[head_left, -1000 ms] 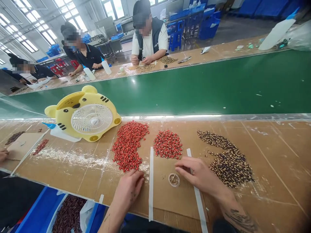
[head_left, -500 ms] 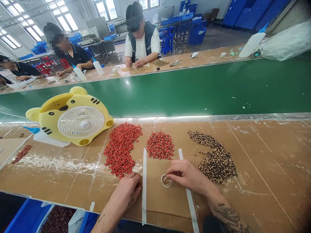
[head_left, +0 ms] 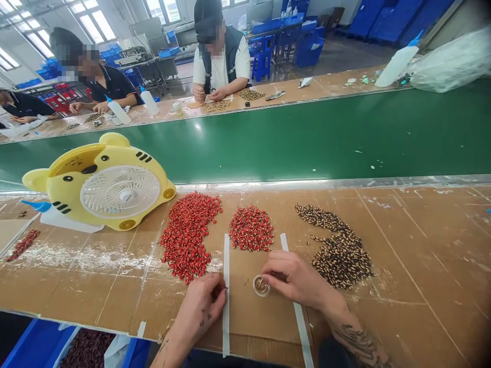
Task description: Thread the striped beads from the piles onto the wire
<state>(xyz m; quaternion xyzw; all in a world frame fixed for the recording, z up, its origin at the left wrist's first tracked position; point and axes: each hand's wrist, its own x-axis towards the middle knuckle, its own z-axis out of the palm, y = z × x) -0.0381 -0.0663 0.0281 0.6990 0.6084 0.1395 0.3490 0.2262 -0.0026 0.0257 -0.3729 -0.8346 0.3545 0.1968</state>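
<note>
My left hand (head_left: pixel 203 304) rests on the cardboard just below the large pile of small red pieces (head_left: pixel 188 237). Its thumb and forefinger are pinched together, and a tiny dark reddish piece pokes out at their tips, by the left white tape strip (head_left: pixel 226 317). My right hand (head_left: pixel 295 278) reaches over the right tape strip (head_left: pixel 303 329). Its pinched fingertips are at a small clear round cup (head_left: pixel 261 292) with a little brownish stuff inside; what they hold is hidden. A smaller heap of red pieces with pale tips (head_left: pixel 251 228) lies above the cup.
Black-and-gold small pieces (head_left: pixel 341 258) are heaped to the right. A yellow animal-faced fan (head_left: pixel 111 186) leans over a white bottle (head_left: pixel 71 220) at left. Beyond runs a green belt (head_left: pixel 291 138), with co-workers (head_left: pixel 220 61) across it. A blue bin (head_left: pixel 42 342) stands below the table edge.
My left thumb and forefinger have turned a little, so the tiny piece shows between them. My right hand stays at the cup. The whole view has shifted slightly.
</note>
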